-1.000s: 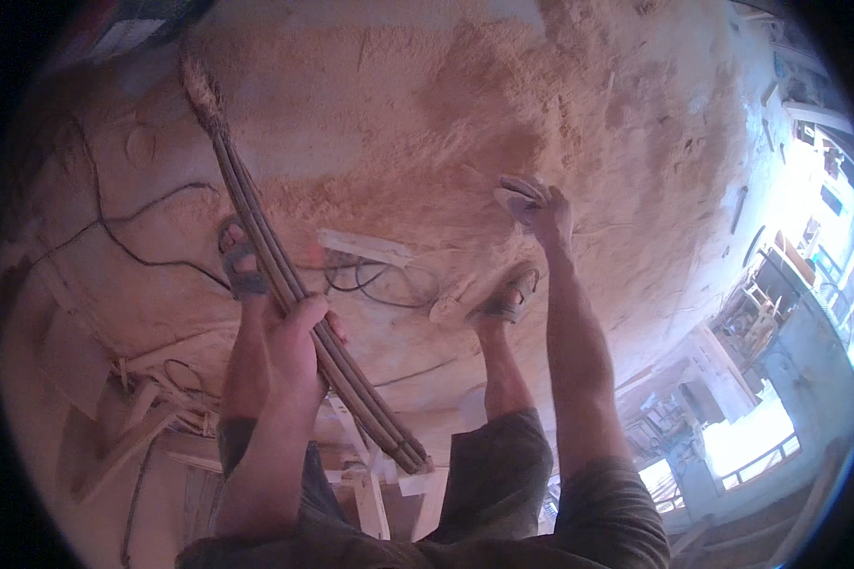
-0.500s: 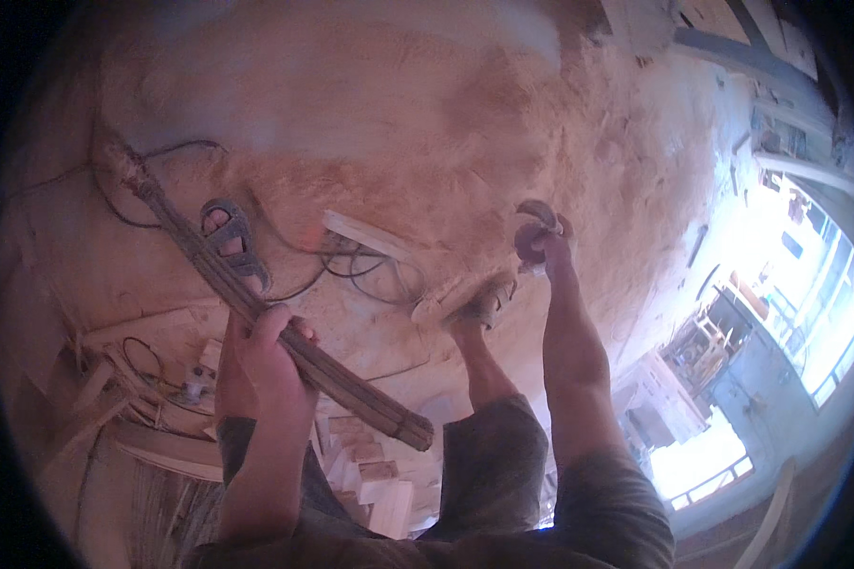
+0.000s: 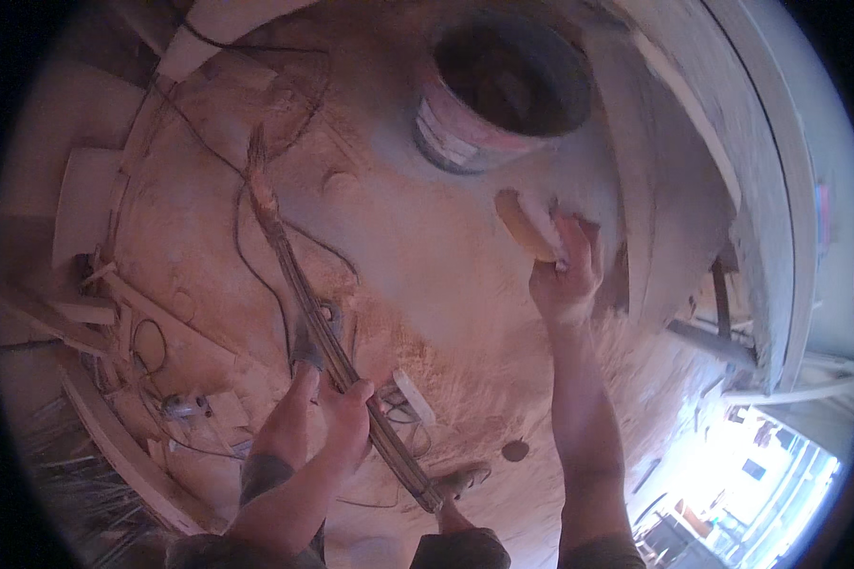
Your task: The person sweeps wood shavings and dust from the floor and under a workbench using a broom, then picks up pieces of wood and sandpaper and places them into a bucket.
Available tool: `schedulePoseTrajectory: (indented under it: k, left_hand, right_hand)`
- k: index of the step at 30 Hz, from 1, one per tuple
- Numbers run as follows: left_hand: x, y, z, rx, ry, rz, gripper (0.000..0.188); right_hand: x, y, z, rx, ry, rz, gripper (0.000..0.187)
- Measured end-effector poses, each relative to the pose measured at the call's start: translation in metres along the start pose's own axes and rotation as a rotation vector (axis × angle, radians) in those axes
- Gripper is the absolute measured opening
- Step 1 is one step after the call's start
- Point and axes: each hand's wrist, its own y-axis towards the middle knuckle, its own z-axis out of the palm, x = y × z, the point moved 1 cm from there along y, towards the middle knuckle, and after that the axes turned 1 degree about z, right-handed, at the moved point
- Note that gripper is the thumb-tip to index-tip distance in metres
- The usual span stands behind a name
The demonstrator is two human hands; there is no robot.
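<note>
My left hand (image 3: 344, 417) is closed round a long, thin bundle of brown sticks (image 3: 327, 346), frayed at its far end like a worn stick broom. The bundle slants from the upper left down toward my foot (image 3: 465, 481). Out to the right, my right hand (image 3: 571, 266) grips a curved, disc-like piece (image 3: 529, 226), tan on one face and pale on the other. What exactly it is cannot be made out. Beyond that hand stands a round bucket (image 3: 446, 123) with a dark inside. A dark round patch or disc (image 3: 515, 450) shows on the dusty floor near my foot.
A dark cable (image 3: 261, 275) runs over the floor at the left. Boards (image 3: 161, 313) and a small device with wires (image 3: 185, 406) lie farther left. A large curved pale structure (image 3: 712, 133) rises at the right. Bright light enters through an opening (image 3: 778, 474) at the lower right.
My view has shifted, bringing the bucket in at the top. My right hand has left the spot beside my foot, holding the disc-like piece. The left hand still holds the stick bundle, now steeper.
</note>
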Motion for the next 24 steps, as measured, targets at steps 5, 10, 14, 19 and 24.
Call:
schedulePoseTrajectory:
  k: [5, 10, 14, 19, 24]
  left_hand:
    - [-0.015, 0.025, -0.025, -0.097, -0.037, 0.169, 0.039]
    - [-0.029, 0.047, -0.022, -0.216, -0.195, 0.133, 0.037]
    - [-0.046, 0.06, -0.03, -0.261, -0.327, -0.045, 0.038]
    - [-0.081, 0.061, -0.019, -0.304, -0.415, -0.139, 0.04]
    - [-0.065, 0.077, -0.031, -0.263, -0.354, -0.035, 0.04]
  right_hand:
    - [-0.023, 0.094, 0.095, 0.042, -0.163, 0.224, 0.059]
    - [-0.089, 0.143, 0.158, 0.146, 0.09, 0.577, 0.076]
    - [-0.104, 0.135, 0.17, 0.212, 0.454, 0.769, 0.082]
    - [-0.092, 0.138, 0.152, 0.276, 0.823, 0.855, 0.085]
    - [-0.112, 0.138, 0.13, 0.442, 0.203, 0.359, 0.072]
